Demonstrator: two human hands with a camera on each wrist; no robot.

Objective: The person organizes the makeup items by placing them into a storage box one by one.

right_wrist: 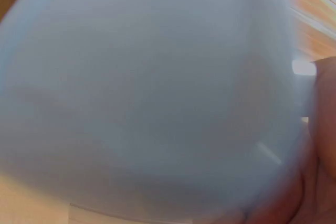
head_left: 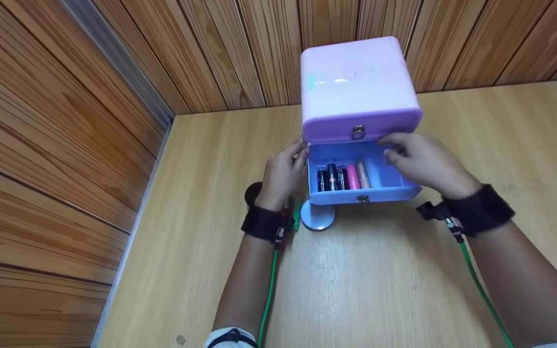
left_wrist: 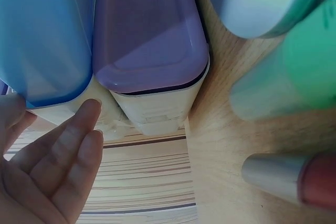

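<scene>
A pink-topped drawer box (head_left: 356, 72) stands at the back with its blue drawer (head_left: 334, 198) pulled out. Several lipstick-like tubes (head_left: 352, 176) stand in a row inside it, black, pink and pale. My left hand (head_left: 281, 176) is at the drawer's left side; in the left wrist view its fingers (left_wrist: 65, 158) are fairly straight beside the blue corner. My right hand (head_left: 423, 159) is at the right side, with index finger and thumb over the drawer's back right part. Its other fingers are mostly hidden, and the right wrist view is blurred.
Below the blue drawer is a purple drawer front (left_wrist: 152, 30). On the wooden table (head_left: 356, 290) lie a white round disc (head_left: 317, 216), a black round thing (head_left: 252, 192), a green container (left_wrist: 294, 72) and a silver-and-red tube (left_wrist: 289, 177). Wood-panelled walls (head_left: 278, 53) rise behind and left.
</scene>
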